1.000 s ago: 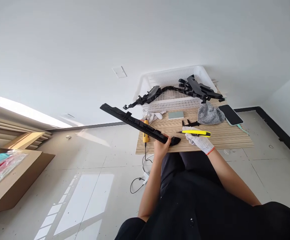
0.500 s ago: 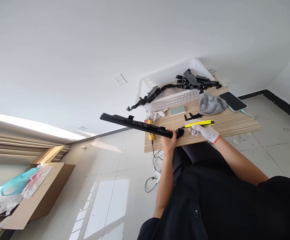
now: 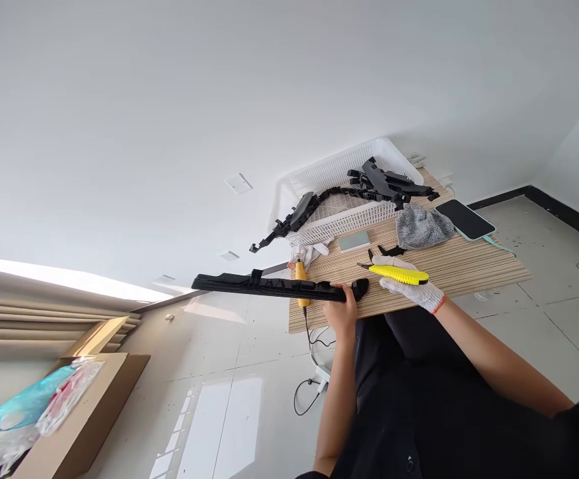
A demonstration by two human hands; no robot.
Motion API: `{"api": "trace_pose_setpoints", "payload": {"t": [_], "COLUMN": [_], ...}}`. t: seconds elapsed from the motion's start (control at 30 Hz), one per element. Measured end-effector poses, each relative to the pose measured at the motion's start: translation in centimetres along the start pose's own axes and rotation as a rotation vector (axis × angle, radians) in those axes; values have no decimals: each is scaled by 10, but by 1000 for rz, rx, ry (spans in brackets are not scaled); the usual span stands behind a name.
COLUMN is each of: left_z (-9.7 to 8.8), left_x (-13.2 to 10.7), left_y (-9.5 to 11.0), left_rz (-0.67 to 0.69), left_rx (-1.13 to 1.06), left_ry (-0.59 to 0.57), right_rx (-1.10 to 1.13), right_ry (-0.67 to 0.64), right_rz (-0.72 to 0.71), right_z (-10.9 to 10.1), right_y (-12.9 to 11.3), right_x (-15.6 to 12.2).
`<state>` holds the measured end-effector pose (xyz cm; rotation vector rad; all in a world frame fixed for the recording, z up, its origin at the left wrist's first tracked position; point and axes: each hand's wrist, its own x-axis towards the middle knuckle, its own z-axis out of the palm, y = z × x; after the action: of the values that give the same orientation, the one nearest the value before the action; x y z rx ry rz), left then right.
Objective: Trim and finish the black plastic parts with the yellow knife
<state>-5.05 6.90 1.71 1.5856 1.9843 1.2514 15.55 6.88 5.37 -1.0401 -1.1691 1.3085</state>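
My bare left hand (image 3: 342,314) grips a long black plastic strip (image 3: 279,286) near its right end. The strip has clips and ribs and reaches out to the left past the table's edge. In my right hand (image 3: 413,287), which wears a white knitted glove, lies a yellow utility knife (image 3: 399,274). Its thin blade end points left, a short way above the strip's right end and apart from it. Behind the knife lies a black caliper-like tool (image 3: 391,251), partly covered by the gloved fingers.
A white plastic basket (image 3: 282,199) at the back holds several black plastic parts (image 3: 376,179). On the striped table (image 3: 488,266) are a grey cloth (image 3: 421,227), a phone (image 3: 465,219), a grey-green block (image 3: 354,241), a white glove (image 3: 314,251) and a corded yellow tool (image 3: 300,273). A cardboard box (image 3: 94,406) stands left.
My right hand has drawn the utility knife away from the strip's right end and turned it, so its yellow side shows more. The strip is held more level. The view has tilted slightly upward.
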Motion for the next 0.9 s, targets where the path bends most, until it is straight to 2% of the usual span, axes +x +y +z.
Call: {"api": "trace_pose_setpoints", "payload": {"t": [0.1,0.27,0.43,0.63,0.9], "left_z": [0,2,7,12,13], "left_x": [0,-1,-4,-8,-6], "left_y": [1,-3,-6,-12,-1], "left_rz": [-13,2,-16,45,-62], "left_rx": [0,-35,-22,24,55], "left_ry": [-5,36,69,109,122], "right_rx": [-27,-45,-79,-69,-58], "right_ry": [3,-47,-89,-74,-48], "right_rz": [-40,47,52,45,43], "right_z": [-3,-7,-7,-5,-2], "right_y": [6,10,9,7,2], "right_x": [1,2,2,-1,2]}}
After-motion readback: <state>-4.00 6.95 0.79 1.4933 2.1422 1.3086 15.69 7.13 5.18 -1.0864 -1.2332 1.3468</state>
